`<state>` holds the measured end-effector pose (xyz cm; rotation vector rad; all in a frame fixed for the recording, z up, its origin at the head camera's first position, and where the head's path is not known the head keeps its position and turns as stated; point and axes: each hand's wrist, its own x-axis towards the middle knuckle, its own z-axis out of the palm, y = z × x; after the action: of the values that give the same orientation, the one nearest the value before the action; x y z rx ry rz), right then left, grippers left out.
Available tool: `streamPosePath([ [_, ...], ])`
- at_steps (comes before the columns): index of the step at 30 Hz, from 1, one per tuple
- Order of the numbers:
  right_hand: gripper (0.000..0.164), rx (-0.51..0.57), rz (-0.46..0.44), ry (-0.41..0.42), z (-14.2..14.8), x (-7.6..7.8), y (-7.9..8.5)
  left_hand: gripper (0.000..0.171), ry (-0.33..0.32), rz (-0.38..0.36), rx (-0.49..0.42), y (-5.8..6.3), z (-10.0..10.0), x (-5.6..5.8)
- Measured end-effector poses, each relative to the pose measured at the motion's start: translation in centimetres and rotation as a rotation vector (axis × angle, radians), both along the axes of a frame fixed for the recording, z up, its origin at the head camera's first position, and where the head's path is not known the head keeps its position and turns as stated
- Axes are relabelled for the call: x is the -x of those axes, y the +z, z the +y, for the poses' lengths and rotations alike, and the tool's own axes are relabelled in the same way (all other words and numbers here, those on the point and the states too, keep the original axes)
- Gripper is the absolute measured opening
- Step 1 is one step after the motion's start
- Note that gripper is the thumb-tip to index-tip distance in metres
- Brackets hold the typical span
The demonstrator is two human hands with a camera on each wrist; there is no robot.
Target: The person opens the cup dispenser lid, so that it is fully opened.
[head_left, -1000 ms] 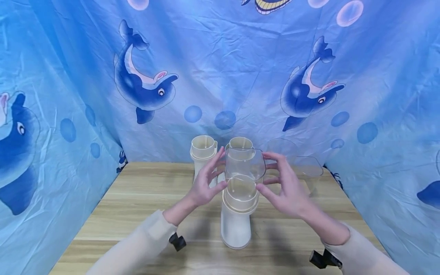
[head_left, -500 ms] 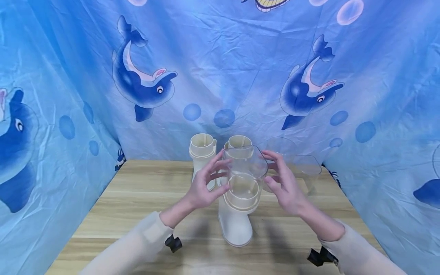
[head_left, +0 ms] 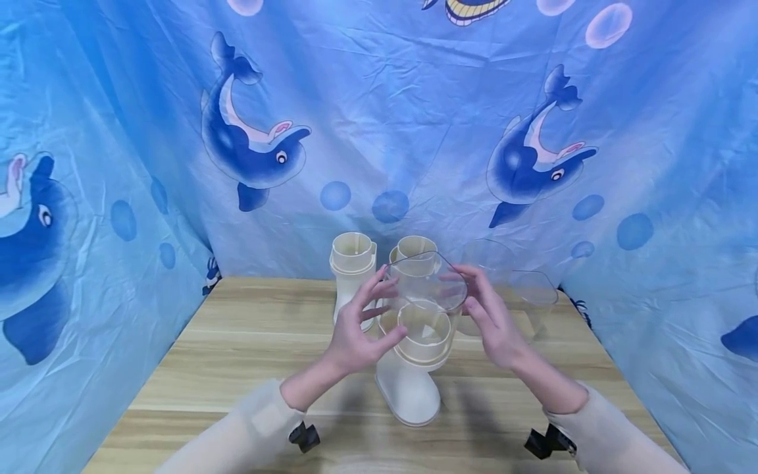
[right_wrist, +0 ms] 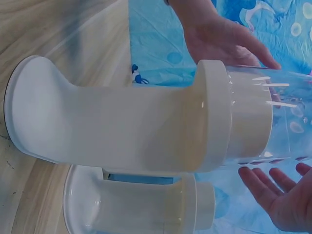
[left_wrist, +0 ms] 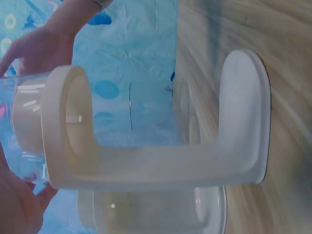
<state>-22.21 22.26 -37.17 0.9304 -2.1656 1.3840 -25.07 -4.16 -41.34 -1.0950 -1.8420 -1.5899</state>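
A clear plastic container (head_left: 431,280) with an open top sits on the round collar of a cream-white stand (head_left: 414,388). In both wrist views, the container's lower end surrounds the collar (right_wrist: 248,112). My left hand (head_left: 358,332) holds the container's left side, fingers curved along the wall and thumb low near the collar. My right hand (head_left: 493,319) holds the opposite side with bent fingers, its thumb nearer the rim. The stand has a curved upright (left_wrist: 156,163) and a rounded foot (left_wrist: 246,117) on the wooden table.
Two similar white stands, one at the left (head_left: 353,270) and one behind the container (head_left: 417,247), stand at the back. More clear containers (head_left: 533,286) stand at the back right. A blue dolphin-print cloth (head_left: 379,131) surrounds the wooden table (head_left: 249,349).
The container and stand have turned together, the foot's front swinging slightly right. Both hands stay on the container; the left thumb has moved slightly right and down.
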Motion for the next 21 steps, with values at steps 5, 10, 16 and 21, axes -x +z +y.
streamPosePath([
  [5, 0.045, 0.022, -0.013, -0.027, 0.0, -0.1, 0.1, 0.096, -0.028, 0.012, 0.006, 0.3, -0.3, 0.3],
  [10, 0.044, 0.013, -0.026, 0.007, -0.1, -0.1, 0.2, 0.095, -0.017, 0.007, -0.005, 0.2, 0.0, -0.3],
  [16, 0.046, 0.055, -0.046, 0.058, -0.3, 0.6, 0.1, 0.094, 0.108, -0.01, -0.033, -0.5, 1.0, -1.7],
  [21, 0.046, 0.104, -0.057, 0.045, -0.4, 0.7, -0.2, 0.098, 0.099, 0.012, -0.024, -0.9, 0.8, -1.4],
])
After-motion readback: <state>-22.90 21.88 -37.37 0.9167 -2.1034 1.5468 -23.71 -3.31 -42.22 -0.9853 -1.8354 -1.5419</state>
